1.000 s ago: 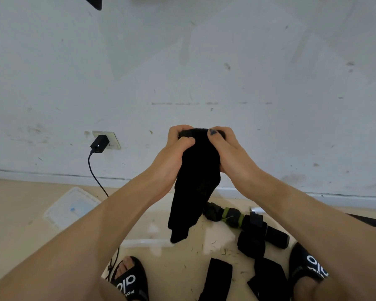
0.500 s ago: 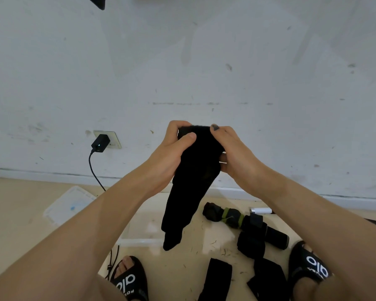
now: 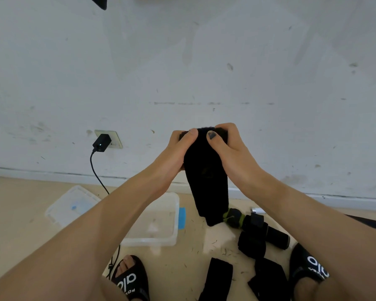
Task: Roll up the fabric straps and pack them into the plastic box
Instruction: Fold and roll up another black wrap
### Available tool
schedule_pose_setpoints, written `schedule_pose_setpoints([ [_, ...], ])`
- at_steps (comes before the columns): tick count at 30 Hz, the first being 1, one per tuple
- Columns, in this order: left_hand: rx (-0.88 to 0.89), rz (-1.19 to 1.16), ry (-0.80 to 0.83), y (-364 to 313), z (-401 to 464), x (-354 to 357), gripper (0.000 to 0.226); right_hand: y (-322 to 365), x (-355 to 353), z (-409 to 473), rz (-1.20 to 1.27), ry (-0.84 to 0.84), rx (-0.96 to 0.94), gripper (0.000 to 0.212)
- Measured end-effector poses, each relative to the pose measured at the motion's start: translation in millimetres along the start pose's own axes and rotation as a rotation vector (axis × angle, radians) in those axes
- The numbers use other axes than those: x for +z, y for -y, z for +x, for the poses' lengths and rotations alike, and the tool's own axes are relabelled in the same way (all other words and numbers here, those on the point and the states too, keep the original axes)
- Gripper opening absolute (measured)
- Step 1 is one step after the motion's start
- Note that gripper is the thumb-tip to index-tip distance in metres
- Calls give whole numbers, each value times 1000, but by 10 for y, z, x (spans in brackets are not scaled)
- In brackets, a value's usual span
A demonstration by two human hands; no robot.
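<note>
Holding the black strap (image 3: 206, 170) up in front of the wall, you kept both hands close together at its top. Your left hand (image 3: 178, 148) and right hand (image 3: 228, 148) pinched the rolled end with thumbs on top, probably so the free tail could hang straight for a tight roll. The plastic box (image 3: 156, 222) stood open on the floor below, near its lid (image 3: 72, 205). More straps (image 3: 217, 276) and a charger cable (image 3: 98, 170) lay around your slippers.

Soft, even daylight is seen; the wall (image 3: 204, 61) is bowed by wide-angle distortion; glare is reflected off the floor (image 3: 217, 235).
</note>
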State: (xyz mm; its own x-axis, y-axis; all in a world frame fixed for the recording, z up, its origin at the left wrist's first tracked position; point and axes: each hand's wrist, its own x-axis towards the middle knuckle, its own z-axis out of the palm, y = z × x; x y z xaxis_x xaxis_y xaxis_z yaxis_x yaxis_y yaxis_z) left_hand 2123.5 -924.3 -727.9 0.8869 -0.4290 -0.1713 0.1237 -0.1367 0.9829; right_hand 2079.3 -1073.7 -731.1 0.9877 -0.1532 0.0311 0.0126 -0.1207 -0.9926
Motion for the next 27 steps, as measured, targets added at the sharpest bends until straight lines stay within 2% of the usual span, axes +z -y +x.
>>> schedule_pose_setpoints([
  [4,9,-59,13,-22,-14,-11,34,20,-21,-4,80,12,-1,15],
  [10,82,-152,9,-82,-13,-40,17,77,-75,24,267,141,143,26],
  [12,122,-127,10,-83,-3,-49,18,101,-63,17,266,171,182,29],
  [16,152,-120,36,-61,3,-56,30,50,-19,11,233,72,108,18],
  [22,-11,-114,92,3,-7,-30,57,22,-31,9,145,21,16,16],
  [27,28,-150,20,-24,-12,-32,20,18,-77,14,241,71,59,23],
])
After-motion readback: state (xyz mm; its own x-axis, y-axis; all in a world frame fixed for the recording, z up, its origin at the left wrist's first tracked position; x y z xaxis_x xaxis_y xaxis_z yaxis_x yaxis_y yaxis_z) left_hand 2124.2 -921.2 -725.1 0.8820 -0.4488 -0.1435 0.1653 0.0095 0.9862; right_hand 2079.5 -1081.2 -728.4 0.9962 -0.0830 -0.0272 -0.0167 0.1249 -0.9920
